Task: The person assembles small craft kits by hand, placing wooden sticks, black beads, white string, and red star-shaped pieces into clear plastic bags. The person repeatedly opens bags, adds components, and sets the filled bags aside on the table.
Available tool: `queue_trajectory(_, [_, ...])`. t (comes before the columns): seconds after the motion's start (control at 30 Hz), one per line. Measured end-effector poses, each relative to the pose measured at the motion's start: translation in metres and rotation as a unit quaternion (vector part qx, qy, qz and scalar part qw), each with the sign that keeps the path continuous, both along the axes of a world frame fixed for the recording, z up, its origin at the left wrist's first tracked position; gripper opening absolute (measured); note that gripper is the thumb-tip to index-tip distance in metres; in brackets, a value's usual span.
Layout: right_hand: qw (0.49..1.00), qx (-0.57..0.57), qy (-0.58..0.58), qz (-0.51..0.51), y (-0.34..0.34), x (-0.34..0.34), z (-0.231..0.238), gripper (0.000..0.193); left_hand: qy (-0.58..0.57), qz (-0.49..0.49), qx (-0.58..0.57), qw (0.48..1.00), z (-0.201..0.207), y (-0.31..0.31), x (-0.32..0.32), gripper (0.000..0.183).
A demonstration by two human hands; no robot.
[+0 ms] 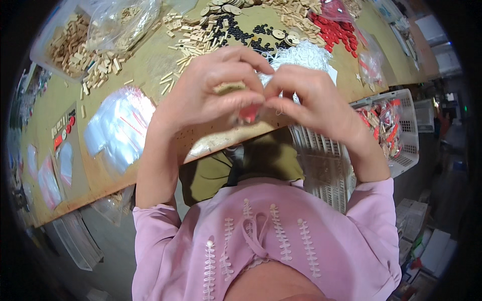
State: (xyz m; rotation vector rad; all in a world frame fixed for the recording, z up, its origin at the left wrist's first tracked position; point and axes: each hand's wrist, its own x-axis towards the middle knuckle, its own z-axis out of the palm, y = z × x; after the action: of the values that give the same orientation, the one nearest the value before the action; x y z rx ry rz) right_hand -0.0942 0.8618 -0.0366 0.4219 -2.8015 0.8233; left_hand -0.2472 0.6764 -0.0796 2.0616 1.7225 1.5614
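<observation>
Both hands meet close together just above the near edge of the tabletop [150, 65]. The left hand [201, 95] curls its fingers [236, 55] over, thumb and forefinger pressed together on a small red piece [249, 113], with a pale wooden bit [228, 87] showing just under the curled fingers. The right hand [311, 100] faces it, fingertips bent inward and pinching something very fine; a thin white thread [279, 108] seems to hang below them, though it is too slight to be sure of. So the red piece sits between the two thumbs, touching the left fingers and just beside the right ones.

As a judgement, doing this well depends on keeping the red piece steady in the left pinch while the right fingers guide the thread end. Holding the thread close to its tip would keep it stiff, and keeping both wrists near one another, as they are now, limits wobble. Pinching too hard could hide the spot being worked on; too loose and the piece may drop towards the lap.

Beyond the fingers lies a tangle of white string [301, 54], then black beads [241, 34], red pieces [334, 29] and wooden sticks [193, 40]. Farther off to the left of the left fingers are clear plastic bags [118, 125] and a tray of wooden blocks [70, 47]; to the right of the right fingers stands a white basket [406, 145] with filled packets.
</observation>
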Motion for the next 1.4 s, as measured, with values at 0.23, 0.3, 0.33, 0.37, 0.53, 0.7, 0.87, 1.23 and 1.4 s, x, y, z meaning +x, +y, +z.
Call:
queue_trajectory(0.23, [0.999,0.015,0.033,0.023,-0.021,0.063,-0.007,0.013,-0.059,-0.12,-0.025,0.991,-0.004,-0.012,0.055,0.018])
queue_trajectory(0.3, [0.999,0.009,0.031,-0.005,-0.021,0.075,-0.023,0.017,-0.085,-0.1,-0.057,0.99,-0.008,-0.012,0.066,0.017])
queue_trajectory(0.33, [1.0,-0.003,0.02,-0.016,-0.022,0.079,-0.024,0.017,-0.084,-0.093,-0.057,0.991,-0.01,-0.01,0.068,0.016])
queue_trajectory(0.37, [0.999,0.003,0.04,-0.022,-0.021,0.08,-0.027,0.017,-0.082,-0.084,-0.057,0.991,-0.011,-0.009,0.07,0.016])
queue_trajectory(0.53, [0.998,-0.009,0.068,-0.003,-0.011,0.087,-0.039,0.013,-0.053,-0.044,-0.064,0.996,-0.017,-0.002,0.083,0.015])
queue_trajectory(0.7, [0.999,-0.048,0.012,0.012,-0.002,0.1,-0.05,0.01,-0.049,-0.067,-0.089,0.993,-0.018,0.005,0.09,0.015])
queue_trajectory(0.87, [0.995,-0.062,0.046,-0.058,0.006,0.104,-0.047,0.02,-0.049,-0.037,-0.106,0.993,-0.02,0.011,0.092,0.014])
queue_trajectory(1.23, [0.994,-0.074,0.043,-0.074,0.019,0.109,-0.07,0.007,-0.191,-0.03,-0.141,0.971,-0.044,0.027,0.095,0.029])
queue_trajectory(1.4, [0.937,-0.319,-0.017,-0.143,0.035,0.102,-0.07,0.015,-0.392,-0.04,-0.204,0.896,-0.06,0.025,0.103,0.075])
